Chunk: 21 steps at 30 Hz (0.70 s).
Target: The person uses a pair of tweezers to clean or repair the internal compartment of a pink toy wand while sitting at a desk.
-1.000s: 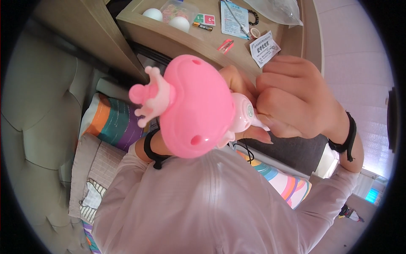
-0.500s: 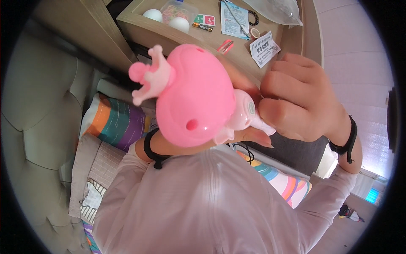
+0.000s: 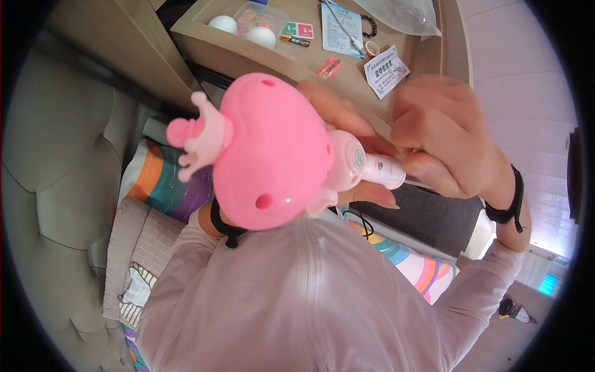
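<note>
A pink toy wand (image 3: 273, 155) with a glossy heart-shaped head and a pale pink crown on its tip fills the middle of the view. Its white-pink handle (image 3: 383, 168) points right. My left hand (image 3: 344, 115) is closed round it from behind, mostly hidden by the heart; some fingers show above the handle and the thumb below. My right hand (image 3: 443, 139) is curled just past the handle's end, its thumb close to or touching that end. The fingers are slightly blurred, and whatever lies inside them is hidden.
Ahead stands an open wooden drawer (image 3: 273, 60) holding white balls (image 3: 260, 38), a battery (image 3: 295, 40), a blue packet (image 3: 342, 31), a paper slip (image 3: 387, 71) and a pink-handled tool (image 3: 328, 68). On the left are a padded grey panel (image 3: 68, 186) and a striped cushion (image 3: 164, 180).
The wand has shifted left and a little down in my left hand. My right hand has drawn apart from it, so more of the handle shows.
</note>
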Each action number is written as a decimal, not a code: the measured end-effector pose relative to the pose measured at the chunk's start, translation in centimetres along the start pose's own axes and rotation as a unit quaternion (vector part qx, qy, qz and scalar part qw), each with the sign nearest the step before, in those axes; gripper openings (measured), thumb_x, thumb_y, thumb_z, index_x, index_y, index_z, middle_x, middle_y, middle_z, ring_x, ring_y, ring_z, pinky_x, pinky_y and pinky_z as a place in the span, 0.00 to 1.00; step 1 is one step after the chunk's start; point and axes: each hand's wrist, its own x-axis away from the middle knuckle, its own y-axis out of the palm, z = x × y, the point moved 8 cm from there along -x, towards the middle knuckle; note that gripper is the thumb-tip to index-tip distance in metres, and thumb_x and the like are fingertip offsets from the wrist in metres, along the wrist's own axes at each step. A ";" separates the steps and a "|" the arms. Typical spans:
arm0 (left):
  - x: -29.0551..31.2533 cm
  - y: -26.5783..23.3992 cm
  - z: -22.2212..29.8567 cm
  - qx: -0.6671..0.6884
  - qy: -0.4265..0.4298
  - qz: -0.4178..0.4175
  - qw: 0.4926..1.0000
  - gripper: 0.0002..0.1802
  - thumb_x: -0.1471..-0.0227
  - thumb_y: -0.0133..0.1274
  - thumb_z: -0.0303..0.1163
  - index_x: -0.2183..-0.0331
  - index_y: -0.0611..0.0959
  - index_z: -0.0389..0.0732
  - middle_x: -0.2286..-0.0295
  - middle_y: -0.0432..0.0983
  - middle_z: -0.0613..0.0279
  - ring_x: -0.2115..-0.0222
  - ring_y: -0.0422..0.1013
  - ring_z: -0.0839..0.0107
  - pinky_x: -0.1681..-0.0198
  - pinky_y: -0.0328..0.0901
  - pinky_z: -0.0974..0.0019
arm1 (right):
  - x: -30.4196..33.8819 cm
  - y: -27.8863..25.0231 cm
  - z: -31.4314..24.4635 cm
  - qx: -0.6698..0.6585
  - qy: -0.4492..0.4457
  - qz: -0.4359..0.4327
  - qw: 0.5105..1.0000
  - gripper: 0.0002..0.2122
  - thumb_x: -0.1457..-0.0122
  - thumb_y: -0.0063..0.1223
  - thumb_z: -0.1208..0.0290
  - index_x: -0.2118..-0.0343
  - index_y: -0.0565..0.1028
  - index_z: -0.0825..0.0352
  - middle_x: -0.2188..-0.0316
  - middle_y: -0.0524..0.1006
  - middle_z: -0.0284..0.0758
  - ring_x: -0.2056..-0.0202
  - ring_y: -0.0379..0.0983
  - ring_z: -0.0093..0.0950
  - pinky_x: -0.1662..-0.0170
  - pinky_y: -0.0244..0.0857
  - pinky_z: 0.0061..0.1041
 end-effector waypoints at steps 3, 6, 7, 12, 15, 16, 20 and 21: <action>0.0 0.1 0.0 0.028 0.004 0.007 1.000 0.21 0.74 0.66 0.34 0.73 0.74 0.41 0.74 0.67 0.67 0.76 0.66 0.77 0.75 0.59 0.77 | -0.3 0.1 -0.8 0.046 -0.043 -0.031 0.998 0.09 0.56 0.48 0.69 0.79 0.62 0.66 0.84 0.61 0.33 0.85 0.58 0.30 0.84 0.50 0.26; 0.3 0.0 0.0 0.047 0.000 0.035 0.998 0.21 0.74 0.66 0.34 0.74 0.74 0.40 0.77 0.67 0.67 0.78 0.65 0.77 0.76 0.59 0.77 | -0.2 0.8 -1.5 0.092 -0.062 -0.039 0.993 0.08 0.59 0.49 0.72 0.80 0.62 0.67 0.85 0.60 0.33 0.86 0.57 0.30 0.84 0.49 0.25; 0.3 -0.1 0.0 0.047 0.000 0.035 0.998 0.21 0.74 0.66 0.34 0.74 0.74 0.40 0.77 0.67 0.67 0.78 0.65 0.77 0.76 0.59 0.77 | -0.3 0.9 -1.6 0.092 -0.062 -0.039 0.993 0.08 0.59 0.49 0.72 0.80 0.62 0.67 0.85 0.60 0.33 0.86 0.57 0.30 0.84 0.49 0.25; -0.2 0.9 0.6 -0.043 0.033 -0.062 0.997 0.20 0.76 0.66 0.31 0.76 0.74 0.40 0.79 0.66 0.68 0.79 0.64 0.78 0.76 0.58 0.77 | -0.5 1.0 -1.7 0.065 -0.041 -0.063 0.995 0.08 0.60 0.49 0.72 0.83 0.62 0.67 0.86 0.59 0.32 0.86 0.56 0.29 0.85 0.48 0.24; 0.4 -0.2 -0.6 0.121 0.005 0.061 0.991 0.17 0.75 0.65 0.28 0.77 0.76 0.39 0.81 0.68 0.67 0.80 0.65 0.78 0.77 0.59 0.77 | -0.4 1.1 -1.2 0.059 -0.023 -0.055 0.996 0.09 0.56 0.48 0.71 0.82 0.62 0.67 0.86 0.59 0.33 0.86 0.55 0.29 0.85 0.48 0.24; 0.1 -0.5 -0.3 0.120 0.007 0.060 0.991 0.17 0.75 0.65 0.28 0.77 0.76 0.39 0.81 0.68 0.67 0.80 0.65 0.78 0.77 0.59 0.77 | -0.6 0.6 -1.1 0.062 -0.024 -0.054 0.996 0.09 0.56 0.48 0.71 0.82 0.62 0.67 0.86 0.59 0.33 0.86 0.55 0.29 0.85 0.48 0.24; -0.5 -0.8 0.3 0.088 0.069 -0.038 0.993 0.18 0.74 0.63 0.23 0.72 0.78 0.37 0.81 0.72 0.63 0.82 0.67 0.76 0.80 0.59 0.76 | -1.8 -1.4 3.6 -0.015 0.228 -0.060 0.972 0.09 0.54 0.50 0.69 0.77 0.64 0.68 0.85 0.61 0.34 0.84 0.58 0.31 0.80 0.52 0.24; -0.1 -1.5 -0.3 0.085 0.077 0.000 0.993 0.17 0.73 0.63 0.22 0.73 0.78 0.37 0.81 0.72 0.63 0.83 0.67 0.76 0.80 0.60 0.76 | -1.3 -2.0 5.7 0.006 0.343 -0.046 0.938 0.10 0.55 0.51 0.69 0.75 0.65 0.68 0.85 0.63 0.34 0.82 0.60 0.32 0.78 0.55 0.24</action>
